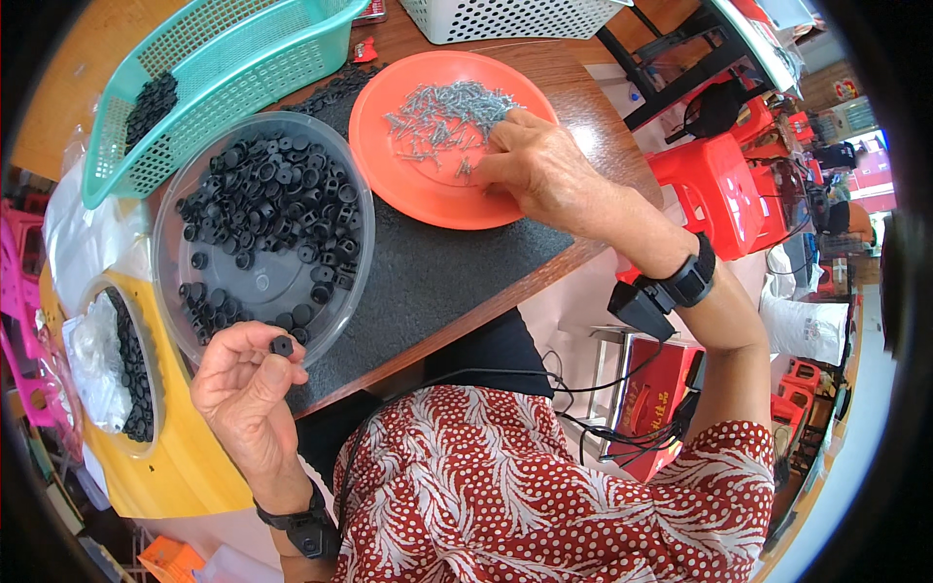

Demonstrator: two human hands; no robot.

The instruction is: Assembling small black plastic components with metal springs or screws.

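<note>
Between the thumb and fingertips of my left hand (251, 389) is a small round black plastic cap (281, 345) with a hole in its middle. That hand hovers at the near rim of a clear round tub (362, 255), which holds many black plastic caps (272, 194). My right hand (539, 170) reaches over an orange plate (428, 209), its fingertips pinched down at the edge of a pile of small silver screws (452, 112). What those fingertips hold, if anything, is hidden.
A green basket (224, 102) with black parts stands behind the tub, a white basket (505, 21) at the back. Left of the tub, another container (138, 364) of black parts and a plastic bag sits on a yellow surface (190, 466). Red stools (714, 194) stand right of the table.
</note>
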